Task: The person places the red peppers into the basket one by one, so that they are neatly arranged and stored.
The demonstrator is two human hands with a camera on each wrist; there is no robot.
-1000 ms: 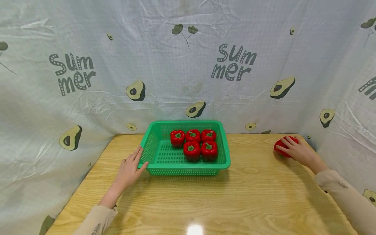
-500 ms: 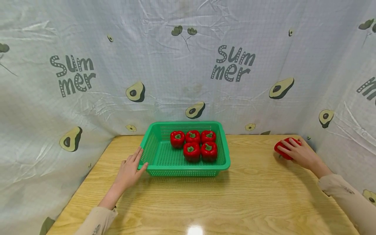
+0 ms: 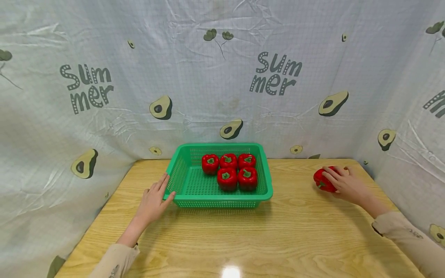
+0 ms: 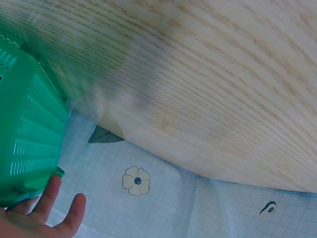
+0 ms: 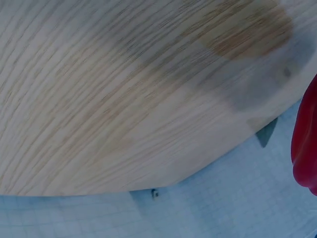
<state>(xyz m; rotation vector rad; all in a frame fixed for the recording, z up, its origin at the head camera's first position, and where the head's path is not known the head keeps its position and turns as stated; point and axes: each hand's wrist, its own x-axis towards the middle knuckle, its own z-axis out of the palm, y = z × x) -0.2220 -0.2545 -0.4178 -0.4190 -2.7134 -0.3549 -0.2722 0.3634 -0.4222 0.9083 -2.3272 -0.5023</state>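
Observation:
At the right of the table in the head view, my right hand (image 3: 345, 186) grips a red bell pepper (image 3: 324, 180) from above, its green stem toward the near left. Part of that bell pepper (image 5: 306, 141) shows at the right edge of the right wrist view, where the hand itself is out of sight. My left hand (image 3: 153, 201) touches the left rim of a green plastic basket (image 3: 222, 197) with its fingers extended. In the left wrist view, the fingers (image 4: 47, 198) lie against the rim. Several red bell peppers (image 3: 228, 178) stand stem up in the basket's right part.
The basket stands on a wooden table (image 3: 292, 231) near its back edge. Behind and along both sides hangs a pale cloth (image 3: 194, 77) printed with avocados and lettering. It comes close to the table's right edge, near my right hand.
My right hand has shifted left and slightly nearer with the bell pepper, which has turned so that more of its stem shows. The left hand and the basket have stayed in place.

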